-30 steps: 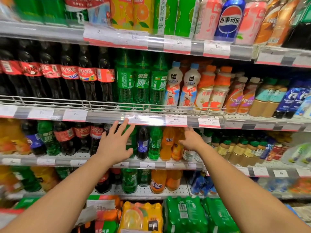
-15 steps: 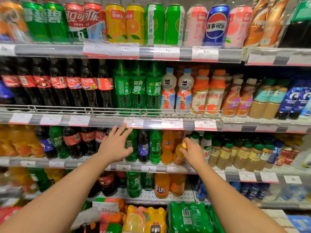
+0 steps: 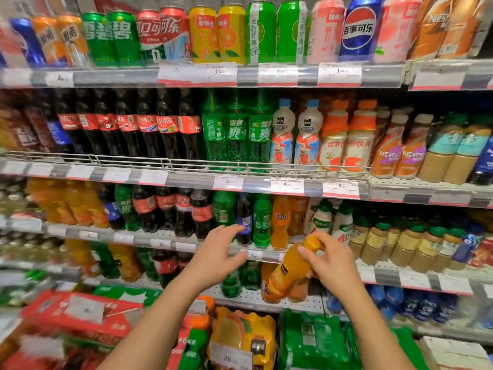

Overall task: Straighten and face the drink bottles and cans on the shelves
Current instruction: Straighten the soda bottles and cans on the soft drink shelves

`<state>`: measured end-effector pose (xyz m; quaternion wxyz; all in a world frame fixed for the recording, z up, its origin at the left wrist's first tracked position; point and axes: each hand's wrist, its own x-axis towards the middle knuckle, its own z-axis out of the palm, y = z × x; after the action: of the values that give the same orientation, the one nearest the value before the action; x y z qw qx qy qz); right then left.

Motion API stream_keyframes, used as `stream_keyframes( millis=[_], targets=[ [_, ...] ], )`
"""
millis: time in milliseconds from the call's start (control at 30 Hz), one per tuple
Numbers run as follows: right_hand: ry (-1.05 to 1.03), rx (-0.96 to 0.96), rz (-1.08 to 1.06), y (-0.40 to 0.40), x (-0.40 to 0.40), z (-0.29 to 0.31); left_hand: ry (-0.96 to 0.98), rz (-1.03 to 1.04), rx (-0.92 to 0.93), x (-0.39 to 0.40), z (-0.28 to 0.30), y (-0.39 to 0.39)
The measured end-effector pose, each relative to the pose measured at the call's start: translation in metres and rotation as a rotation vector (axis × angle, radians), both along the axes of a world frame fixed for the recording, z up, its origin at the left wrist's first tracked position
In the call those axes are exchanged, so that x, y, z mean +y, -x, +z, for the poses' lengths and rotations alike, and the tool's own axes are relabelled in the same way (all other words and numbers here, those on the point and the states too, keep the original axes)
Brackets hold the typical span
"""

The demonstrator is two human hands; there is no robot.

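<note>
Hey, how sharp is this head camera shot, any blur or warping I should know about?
Head view: left edge and lower-left red cartons smear with motion blur; the centre, with the orange bottle in the right hand, is fairly sharp; wide-angle distortion bows the shelf rails; price labels are unreadable.

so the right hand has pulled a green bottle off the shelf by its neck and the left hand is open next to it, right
Not quite: the bottle is orange, not green. The head view shows the right hand gripping an orange bottle near its yellow cap, tilted and clear of the shelf row, while the left hand is open beside it, holding nothing.
</note>
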<state>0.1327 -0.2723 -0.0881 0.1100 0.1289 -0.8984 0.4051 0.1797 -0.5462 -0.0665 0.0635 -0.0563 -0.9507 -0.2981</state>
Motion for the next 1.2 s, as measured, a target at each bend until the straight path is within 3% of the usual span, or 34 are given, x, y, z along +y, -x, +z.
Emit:
stream_keyframes(
  millis=[433,600,900,1200],
  targets=[
    [0.162,-0.108,0.402,-0.062,-0.089,-0.012,-0.145,0.104,-0.230,-0.016,-0.049,-0.109],
    [0.136,-0.088,0.611,-0.101,-0.152,-0.008,-0.303,0.179,-0.152,-0.043,-0.046,-0.160],
    [0.090,-0.068,0.814,-0.169,-0.272,0.009,-0.498,0.391,-0.024,-0.140,-0.047,-0.248],
    [0.006,-0.015,0.816,-0.238,-0.410,0.013,-0.425,0.491,-0.015,-0.283,-0.046,-0.309]
  ],
)
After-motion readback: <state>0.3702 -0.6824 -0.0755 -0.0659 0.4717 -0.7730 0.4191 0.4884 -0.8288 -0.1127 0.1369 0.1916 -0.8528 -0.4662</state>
